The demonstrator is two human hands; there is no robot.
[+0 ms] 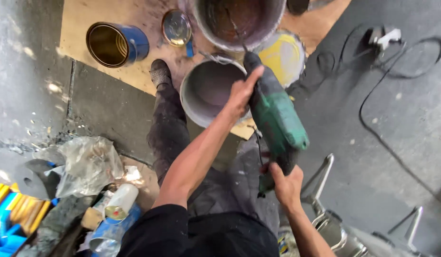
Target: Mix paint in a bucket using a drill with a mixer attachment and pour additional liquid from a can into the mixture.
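While both hands grip a green drill [276, 124], grey-coated bucket [208, 90] below, blue tin [116, 44] empty.

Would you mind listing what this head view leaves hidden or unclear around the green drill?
- Mixer tip: hidden inside the large bucket, whose far rim the top edge cuts off.
- Green drill trigger: covered by the right hand.
- Front handle: wrapped by the left hand.
- Cable: far end unclear.

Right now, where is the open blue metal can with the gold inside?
In the head view, the blue metal can lies on its side at upper left on the brown board, left of the round loose lid.
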